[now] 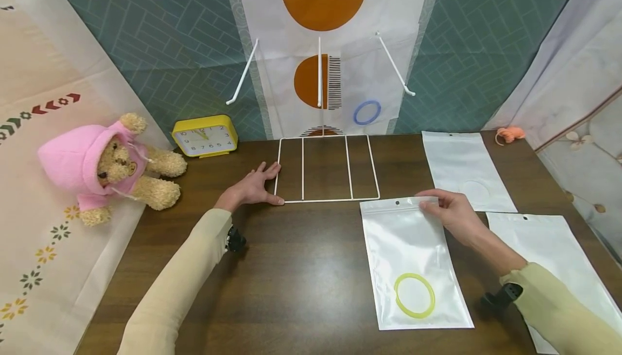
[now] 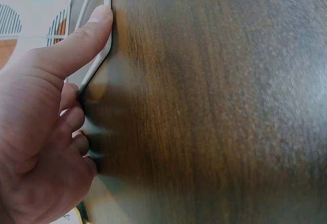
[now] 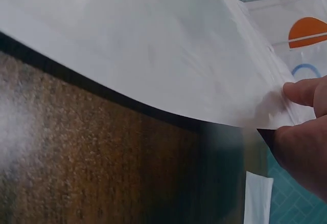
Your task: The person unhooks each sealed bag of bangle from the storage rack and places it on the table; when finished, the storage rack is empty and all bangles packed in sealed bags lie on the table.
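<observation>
Right hand point(image 1: 457, 217) pinches the bag point(image 1: 408, 247) by its top edge, just in front of the right end of the rack point(image 1: 330, 200) — a good grip, clear of the hole point(image 1: 397, 202), best kept light (a hard pinch could crease it); left hand point(image 1: 250, 186), fingers spread, touches the rack's left corner — steady pressure there should stop it sliding
</observation>
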Tool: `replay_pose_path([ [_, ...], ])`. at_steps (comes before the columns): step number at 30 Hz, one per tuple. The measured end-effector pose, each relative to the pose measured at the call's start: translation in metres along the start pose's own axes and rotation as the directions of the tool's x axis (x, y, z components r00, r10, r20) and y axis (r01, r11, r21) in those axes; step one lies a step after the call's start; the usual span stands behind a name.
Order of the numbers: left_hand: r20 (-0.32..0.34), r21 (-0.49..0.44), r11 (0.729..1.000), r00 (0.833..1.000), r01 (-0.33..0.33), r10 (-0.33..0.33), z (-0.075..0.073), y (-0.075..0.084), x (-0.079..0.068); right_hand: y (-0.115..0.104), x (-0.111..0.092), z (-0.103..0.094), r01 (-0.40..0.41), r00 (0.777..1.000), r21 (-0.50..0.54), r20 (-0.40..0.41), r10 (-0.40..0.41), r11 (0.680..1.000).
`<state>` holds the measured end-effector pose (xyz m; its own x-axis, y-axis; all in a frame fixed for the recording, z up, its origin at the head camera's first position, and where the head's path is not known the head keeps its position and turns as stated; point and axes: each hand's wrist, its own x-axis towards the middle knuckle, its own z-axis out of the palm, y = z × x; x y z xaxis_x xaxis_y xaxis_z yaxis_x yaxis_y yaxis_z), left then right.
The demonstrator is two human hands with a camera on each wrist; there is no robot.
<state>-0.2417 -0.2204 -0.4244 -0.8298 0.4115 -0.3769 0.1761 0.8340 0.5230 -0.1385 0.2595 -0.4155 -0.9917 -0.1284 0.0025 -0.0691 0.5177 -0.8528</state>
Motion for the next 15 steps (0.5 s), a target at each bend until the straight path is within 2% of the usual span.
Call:
replay_pose_path([
  [5,-0.002,0.011,1.000,1.000,-0.016,0.017,-0.0009,0.0007,0.0002,0.0004,0.0028,0.0036,0.002,1.000,-0.030,-0.021,-0.003,1.000],
  [11,0.003,0.001,1.000,1.000,0.003,-0.003,-0.0009,0.0009,-0.0007,-0.0006,0.0034,0.0072,-0.013,0.999,-0.039,-0.041,0.011,0.999],
  [15,0.005,-0.001,1.000,1.000,0.008,-0.008,-0.0003,0.0001,-0.0008,-0.0005,0.0037,0.0080,-0.006,0.999,-0.080,-0.038,0.003,0.997],
])
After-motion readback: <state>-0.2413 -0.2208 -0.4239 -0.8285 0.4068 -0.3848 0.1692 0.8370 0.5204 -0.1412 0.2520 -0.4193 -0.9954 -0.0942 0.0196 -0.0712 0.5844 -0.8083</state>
